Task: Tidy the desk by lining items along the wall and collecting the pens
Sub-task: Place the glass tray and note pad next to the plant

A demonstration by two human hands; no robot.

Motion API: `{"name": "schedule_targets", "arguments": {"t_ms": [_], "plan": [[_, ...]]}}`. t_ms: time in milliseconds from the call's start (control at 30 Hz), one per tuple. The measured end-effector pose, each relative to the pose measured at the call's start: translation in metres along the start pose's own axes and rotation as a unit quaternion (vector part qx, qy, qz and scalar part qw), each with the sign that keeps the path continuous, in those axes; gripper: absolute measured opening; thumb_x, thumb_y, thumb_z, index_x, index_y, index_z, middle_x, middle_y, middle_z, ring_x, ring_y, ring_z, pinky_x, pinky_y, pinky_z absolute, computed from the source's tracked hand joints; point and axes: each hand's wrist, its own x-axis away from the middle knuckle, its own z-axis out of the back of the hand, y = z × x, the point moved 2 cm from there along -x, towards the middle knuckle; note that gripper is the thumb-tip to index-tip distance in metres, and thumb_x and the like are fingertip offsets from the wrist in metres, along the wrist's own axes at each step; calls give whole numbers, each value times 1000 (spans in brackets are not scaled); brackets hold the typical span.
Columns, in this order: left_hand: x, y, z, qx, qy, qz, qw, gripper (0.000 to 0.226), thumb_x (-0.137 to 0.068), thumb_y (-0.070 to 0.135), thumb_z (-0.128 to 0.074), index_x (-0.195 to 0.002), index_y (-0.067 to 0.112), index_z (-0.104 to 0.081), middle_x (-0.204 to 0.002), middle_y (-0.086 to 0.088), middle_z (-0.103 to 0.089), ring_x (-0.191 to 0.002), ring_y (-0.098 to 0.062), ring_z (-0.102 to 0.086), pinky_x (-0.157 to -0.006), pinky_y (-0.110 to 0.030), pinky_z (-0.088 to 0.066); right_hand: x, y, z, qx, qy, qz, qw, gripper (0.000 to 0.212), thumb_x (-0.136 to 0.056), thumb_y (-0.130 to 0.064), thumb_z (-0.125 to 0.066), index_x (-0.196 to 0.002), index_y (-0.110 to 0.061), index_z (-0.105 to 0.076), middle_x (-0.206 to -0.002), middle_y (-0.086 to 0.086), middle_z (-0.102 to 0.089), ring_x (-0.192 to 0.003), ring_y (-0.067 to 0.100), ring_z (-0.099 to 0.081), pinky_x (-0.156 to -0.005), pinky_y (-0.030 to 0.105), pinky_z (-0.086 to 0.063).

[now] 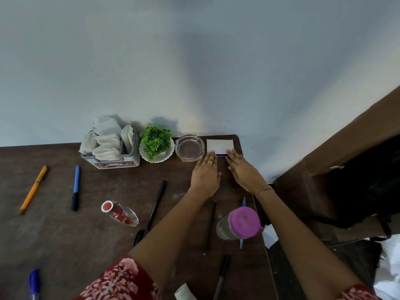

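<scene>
We recorded a dark brown desk (65, 234) against a pale blue-grey wall (151, 61). The pens were yellow (33, 189), blue with a black cap (75, 188) and black (157, 205). The jar (238, 224) carried a purple lid; the small bottle (120, 213) had red contents. The plant (155, 140) was green in a white pot. Both sleeves (121, 282) showed a red-and-white floral print.

Pale blue-grey wall (194, 61) behind dark brown desk (65, 234); cardboard box (346, 137) at right

The label on the grey tissue holder (112, 158) ends in "OPEL"; other print is too blurred.
</scene>
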Motion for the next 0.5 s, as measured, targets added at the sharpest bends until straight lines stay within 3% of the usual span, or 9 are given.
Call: {"name": "schedule_targets", "arguments": {"t_ms": [100,267,500], "plan": [[13,2,12,6,36,11,999,61,-100,33,-26,-150,4,-7,-159,-9,-5,-148,-18,-2,-121,-36,-1,8,-10,18,-22,41,6,999,49,-102,-28,-25,-148,-11,-19,-158,1,-6,-143,10,8,-116,25,1],[36,-6,40,4,105,53,993,63,-100,34,-26,-151,4,-5,-160,-8,-2,-148,-18,3,-118,-37,4,19,-37,63,20,63,54,996,79,-88,-60,6,-149,-14,-14,-158,-1,-3,-144,14,10,-117,31,4],[80,-26,100,33,168,68,983,63,-100,35,-26,-151,6,-5,-160,-7,0,-148,-18,4,-120,-37,4,38,-93,156,-84,110,49,989,65,-93,-48,-16,-150,-17,-9,-158,-4,-2,-143,7,10,-119,31,5]]}}
